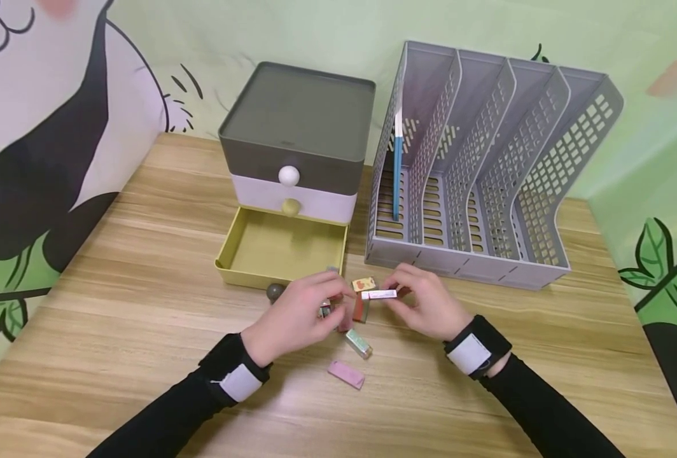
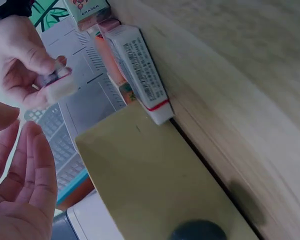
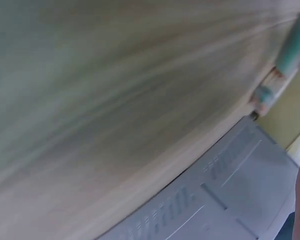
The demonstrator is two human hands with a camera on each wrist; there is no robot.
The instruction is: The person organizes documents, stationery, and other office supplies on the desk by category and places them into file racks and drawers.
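Note:
My right hand [image 1: 427,302] pinches a small white eraser [image 1: 380,294], also seen in the left wrist view as a white block [image 2: 62,89]. My left hand [image 1: 301,315] hovers beside the small erasers, its fingers loosely extended with nothing between them in the left wrist view [image 2: 27,180]. Around the hands lie a yellow patterned eraser [image 1: 364,284], a red one [image 1: 359,309], a green one [image 1: 359,343] and a pink one [image 1: 347,374]. In the left wrist view a white printed eraser [image 2: 140,67] rests near the olive drawer. The right wrist view is blurred.
Behind the left hand, the olive drawer [image 1: 247,278] is pulled out of a small drawer cabinet [image 1: 301,114]. To the right stands a grey file rack [image 1: 418,251] with a thin blue book [image 1: 397,172] in its leftmost slot. All stand on a wooden table [image 1: 115,305].

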